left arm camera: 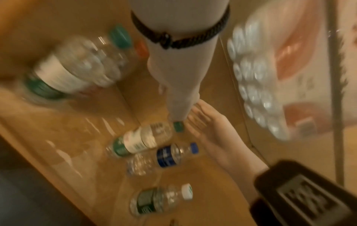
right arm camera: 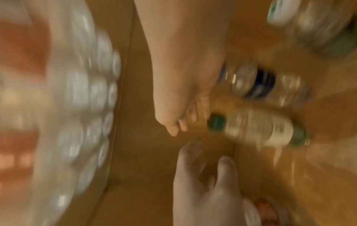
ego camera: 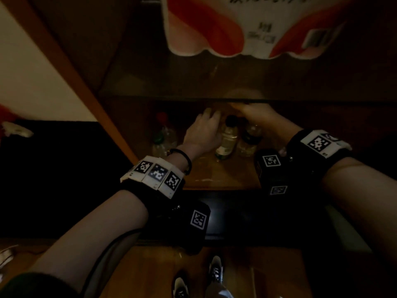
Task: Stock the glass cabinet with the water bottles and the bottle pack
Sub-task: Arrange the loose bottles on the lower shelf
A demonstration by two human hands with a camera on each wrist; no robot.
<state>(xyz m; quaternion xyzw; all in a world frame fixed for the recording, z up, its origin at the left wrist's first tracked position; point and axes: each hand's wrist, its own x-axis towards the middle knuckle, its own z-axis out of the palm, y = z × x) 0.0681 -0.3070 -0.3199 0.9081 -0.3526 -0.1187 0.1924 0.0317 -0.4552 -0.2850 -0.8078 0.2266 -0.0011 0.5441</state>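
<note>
I am reaching both forearms into the lower compartment of the cabinet, under a glass shelf (ego camera: 193,87). Nearest me, on the wooden shelf floor (left arm camera: 81,152), a bottle with a white cap (left arm camera: 162,198) is standing alone. Further in, a blue-labelled bottle (left arm camera: 166,157) and a green-capped bottle (left arm camera: 142,139) are standing side by side, just beside each other. All are upright, long axes vertical, caps pointing up.

My right hand (left arm camera: 210,130) is hovering with fingers spread and relaxed, holding nothing, just beside the green cap. My left hand (ego camera: 203,131) is reaching past the bottles; I cannot tell how its fingers are lying. To its left, another green-capped bottle (left arm camera: 77,67) is standing by a red-capped one (ego camera: 162,118).

Farthest, the shrink-wrapped bottle pack (ego camera: 257,24) is resting on the glass shelf above.

I am judging these small bottles light, smooth and easily toppled, best gripped around the labelled waist. The pack looks heavy, its film soft, needing both hands under it.
</note>
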